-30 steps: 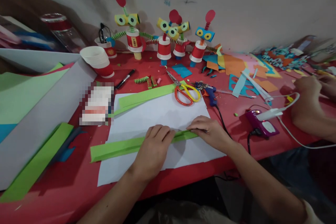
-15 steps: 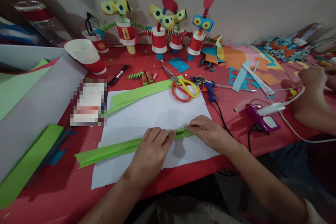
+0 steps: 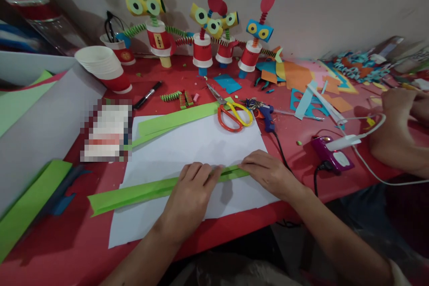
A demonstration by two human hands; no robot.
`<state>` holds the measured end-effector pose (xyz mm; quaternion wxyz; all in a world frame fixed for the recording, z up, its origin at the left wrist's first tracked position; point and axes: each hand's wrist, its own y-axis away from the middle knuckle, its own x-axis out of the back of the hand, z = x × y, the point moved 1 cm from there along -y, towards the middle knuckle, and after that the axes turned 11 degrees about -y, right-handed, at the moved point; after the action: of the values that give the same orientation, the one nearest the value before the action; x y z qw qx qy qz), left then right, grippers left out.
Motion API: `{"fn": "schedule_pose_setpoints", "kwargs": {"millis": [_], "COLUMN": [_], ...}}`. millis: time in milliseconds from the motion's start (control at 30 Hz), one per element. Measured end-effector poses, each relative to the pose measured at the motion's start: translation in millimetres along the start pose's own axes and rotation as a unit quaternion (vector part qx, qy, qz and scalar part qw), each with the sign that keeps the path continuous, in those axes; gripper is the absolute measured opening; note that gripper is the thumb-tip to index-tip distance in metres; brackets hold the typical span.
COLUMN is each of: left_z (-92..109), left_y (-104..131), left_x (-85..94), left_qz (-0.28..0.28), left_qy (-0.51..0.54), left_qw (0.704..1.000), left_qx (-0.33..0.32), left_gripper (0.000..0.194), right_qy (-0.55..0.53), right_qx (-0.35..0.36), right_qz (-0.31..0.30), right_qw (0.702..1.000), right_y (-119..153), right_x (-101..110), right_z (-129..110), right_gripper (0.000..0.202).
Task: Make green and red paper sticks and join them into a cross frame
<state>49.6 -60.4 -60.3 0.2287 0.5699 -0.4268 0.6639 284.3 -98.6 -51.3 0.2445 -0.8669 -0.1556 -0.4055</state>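
Note:
A long green paper strip (image 3: 134,193), folded lengthwise, lies across white paper sheets (image 3: 150,156). My left hand (image 3: 192,192) presses on its middle, fingers together, thumb along the fold. At its right end my right hand (image 3: 270,172) pinches the strip between thumb and fingers. A short stretch of the fold shows between the two hands. Behind them, scissors (image 3: 231,114) with a red and a yellow handle rest partly on another green strip (image 3: 174,120).
Paper-cup robots (image 3: 203,51) stand along the wall. A blue glue gun (image 3: 267,117) and a purple power socket (image 3: 331,154) with cables sit at the right, near a person's arm (image 3: 392,134). Stacked cups (image 3: 103,69), a pen (image 3: 147,94) and a box (image 3: 50,120) are at the left.
The camera view has shifted slightly, so most things at the left appear a little further left. Both hands keep their hold on the strip, with hardly any movement.

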Motion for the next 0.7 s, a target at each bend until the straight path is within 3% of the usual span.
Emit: {"fn": "schedule_pose_setpoints", "kwargs": {"millis": [267, 533, 700], "left_z": [0.4, 3.1, 3.8], "left_y": [-1.8, -4.2, -5.4], "left_x": [2.7, 6.0, 6.2], "left_qz": [-0.004, -0.03, -0.037], "left_qy": [-0.012, -0.055, -0.049], "left_qw": [1.0, 0.998, 0.998], "left_qx": [-0.007, -0.021, -0.023], "left_gripper": [0.043, 0.042, 0.033], "right_qy": [0.014, 0.035, 0.029], "right_qx": [0.014, -0.012, -0.109], "right_qz": [0.003, -0.067, 0.045], "right_qw": [1.0, 0.997, 0.993], "right_y": [0.9, -3.8, -7.5], "right_x": [-2.7, 7.7, -2.3], "right_z": [-1.2, -4.8, -35.8], "right_gripper": [0.028, 0.03, 0.047]}}
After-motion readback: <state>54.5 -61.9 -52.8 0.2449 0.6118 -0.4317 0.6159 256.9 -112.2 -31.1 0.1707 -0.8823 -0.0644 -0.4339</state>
